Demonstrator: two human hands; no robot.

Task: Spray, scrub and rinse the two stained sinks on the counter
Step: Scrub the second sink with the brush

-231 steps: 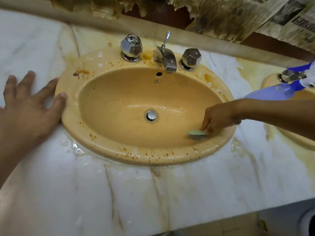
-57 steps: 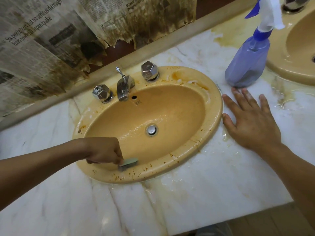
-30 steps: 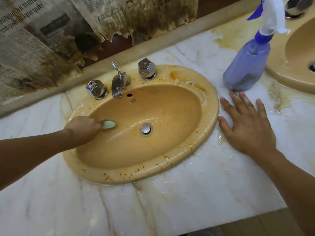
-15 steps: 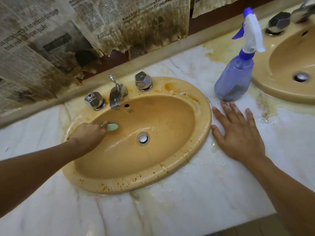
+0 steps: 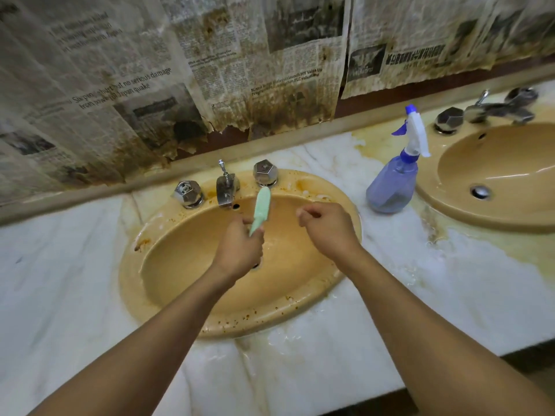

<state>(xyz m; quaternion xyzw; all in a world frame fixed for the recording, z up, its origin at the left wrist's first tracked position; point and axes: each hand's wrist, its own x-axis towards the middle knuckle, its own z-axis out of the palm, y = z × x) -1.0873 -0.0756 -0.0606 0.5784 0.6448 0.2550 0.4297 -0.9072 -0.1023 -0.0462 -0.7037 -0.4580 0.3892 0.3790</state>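
A green brush [image 5: 262,210] is gripped in the left hand [image 5: 240,250], its handle enclosed by the curled fingers and its head pointed up and away towards the tap [image 5: 226,187]. The right hand [image 5: 329,232] is held just beside the left, its fingers curled in, with nothing seen in them. Both hands are held over the bowl of the stained sink [image 5: 132,283], whose near rim is speckled with brown spots. A blue spray bottle [image 5: 393,187] is stood upright on the wet counter [image 5: 60,280], beyond and to the right of the right hand. The second sink [image 5: 480,219] is set further right, past the bottle.
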